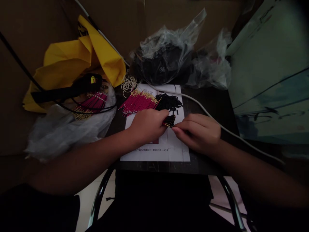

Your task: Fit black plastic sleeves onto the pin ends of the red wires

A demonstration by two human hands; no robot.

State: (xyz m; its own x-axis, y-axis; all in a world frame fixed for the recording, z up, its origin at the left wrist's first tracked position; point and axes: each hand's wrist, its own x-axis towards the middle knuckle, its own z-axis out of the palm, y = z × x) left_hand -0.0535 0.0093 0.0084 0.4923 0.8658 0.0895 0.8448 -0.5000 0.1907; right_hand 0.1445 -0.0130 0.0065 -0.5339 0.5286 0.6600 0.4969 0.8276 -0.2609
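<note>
My left hand (150, 124) is closed around a bundle of red wires (169, 121), whose ends with black sleeves and gold terminals stick out to the right. My right hand (196, 132) meets those ends with thumb and forefinger pinched together; what lies between the fingertips is too small to make out. Just beyond the left hand, many loose red wires (140, 102) with gold terminals lie side by side. A heap of short black sleeves (169, 101) sits at their right. Beneath all this is a printed white sheet (180, 151).
Clear plastic bags (166, 54) with dark contents stand at the back. To the left are a yellow bag (70, 56) and a second wire bundle (93, 104) on clear plastic (70, 132). A white cable (205, 109) crosses the dark table (217, 100). Rubber bands (129, 83) lie behind the wires.
</note>
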